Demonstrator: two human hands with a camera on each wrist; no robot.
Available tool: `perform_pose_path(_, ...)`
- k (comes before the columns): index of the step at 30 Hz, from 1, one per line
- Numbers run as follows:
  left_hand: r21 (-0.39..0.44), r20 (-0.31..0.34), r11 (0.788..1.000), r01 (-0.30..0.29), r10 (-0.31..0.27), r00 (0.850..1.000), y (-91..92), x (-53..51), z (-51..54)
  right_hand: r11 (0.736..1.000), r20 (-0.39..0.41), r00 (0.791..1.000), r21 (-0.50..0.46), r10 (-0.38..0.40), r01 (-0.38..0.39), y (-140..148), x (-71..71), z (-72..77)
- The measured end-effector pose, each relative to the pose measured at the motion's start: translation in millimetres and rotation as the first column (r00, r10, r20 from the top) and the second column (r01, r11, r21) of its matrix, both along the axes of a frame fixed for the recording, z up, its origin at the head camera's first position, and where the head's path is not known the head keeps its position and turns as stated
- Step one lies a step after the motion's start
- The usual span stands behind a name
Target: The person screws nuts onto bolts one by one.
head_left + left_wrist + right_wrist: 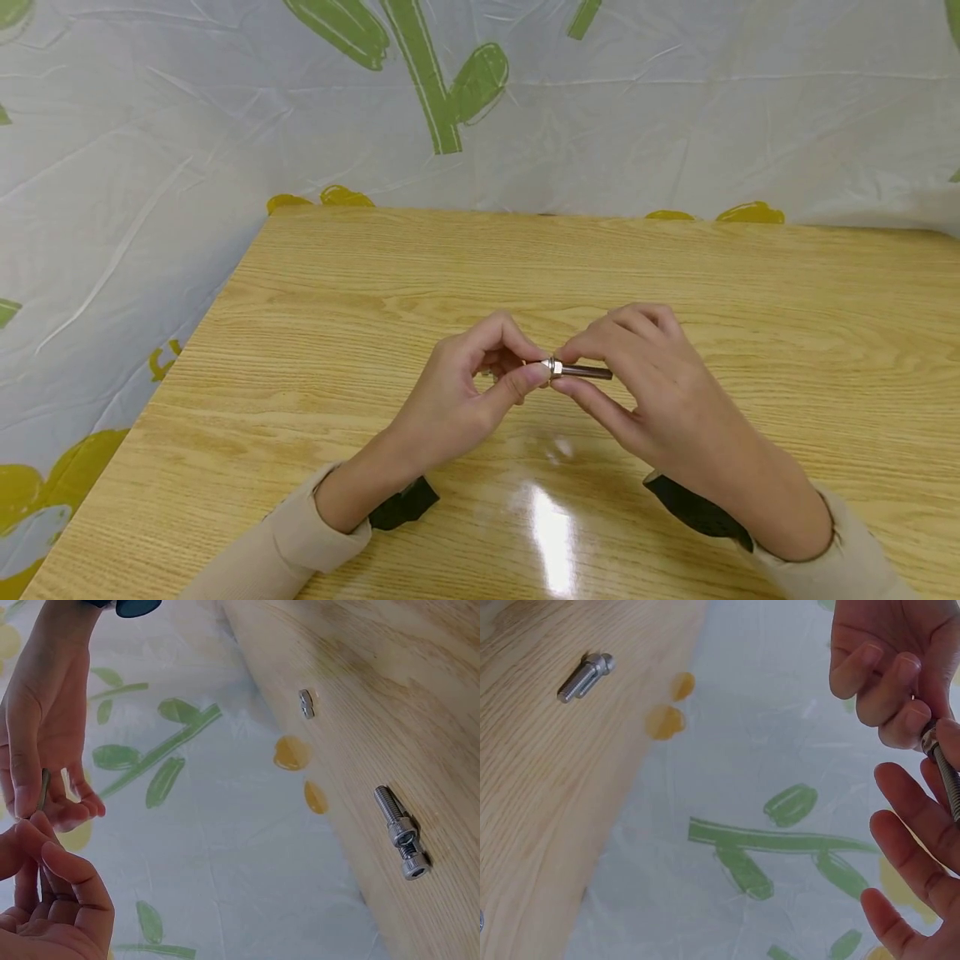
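Above the wooden table, my left hand (468, 387) pinches the covered left end of a metal bolt (588, 372) between thumb and forefinger. The bolt's dark shaft points right. My right hand (652, 383) has its thumb and forefinger on either side of a shiny hex nut (557, 368) on the shaft, close to the left fingertips. In the right wrist view the threaded shaft (948, 780) runs down beside spread right fingers (904, 840). The left wrist view shows the shaft (43, 791) partly hidden by fingers; the bolt's head cannot be seen.
Two socket-head bolts (396, 821) lie together on the wooden table (337, 275), with small metal pieces (306, 703), likely nuts, apart from them. A pale sheet with green and yellow plant prints (600, 125) hangs behind the table's far edge.
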State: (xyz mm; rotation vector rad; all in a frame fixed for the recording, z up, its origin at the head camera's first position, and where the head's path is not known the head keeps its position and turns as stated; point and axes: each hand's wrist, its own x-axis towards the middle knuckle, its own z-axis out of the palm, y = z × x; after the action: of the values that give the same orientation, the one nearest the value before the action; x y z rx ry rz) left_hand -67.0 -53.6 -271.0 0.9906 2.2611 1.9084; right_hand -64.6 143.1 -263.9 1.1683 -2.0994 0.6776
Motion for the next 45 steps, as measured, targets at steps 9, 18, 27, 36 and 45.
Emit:
perform_pose_path(9, 0.001, 0.011, 1.000, 0.001, -0.001, 1.000, 0.4, 0.1, 0.6, 0.999, 0.030, 0.999, 0.036, -0.028, 0.027, -0.8, 1.9, 1.0)
perform_pose_path(18, -0.027, 0.027, 0.999, -0.020, 0.020, 0.999, -0.3, -1.6, -0.1, 0.996, 0.112, 0.991, 0.059, -0.075, 0.069, 0.5, 1.7, 0.7)
perform_pose_path(27, -0.110, 0.070, 0.988, -0.104, 0.112, 0.991, -9.8, -25.4, -6.1, 0.987, 0.159, 0.974, 0.047, -0.158, 0.153, 6.9, -4.0, -2.2)
perform_pose_path(36, -0.329, 0.117, 0.931, -0.157, 0.205, 0.972, -23.3, -60.6, -18.4, 0.975, 0.211, 0.952, 0.069, -0.221, 0.211, 17.2, -12.8, -5.6)
perform_pose_path(45, -0.540, 0.190, 0.838, -0.076, 0.209, 0.959, -30.5, -89.8, -34.8, 0.950, 0.342, 0.889, 0.172, -0.306, 0.261, 30.8, -22.2, -7.6)
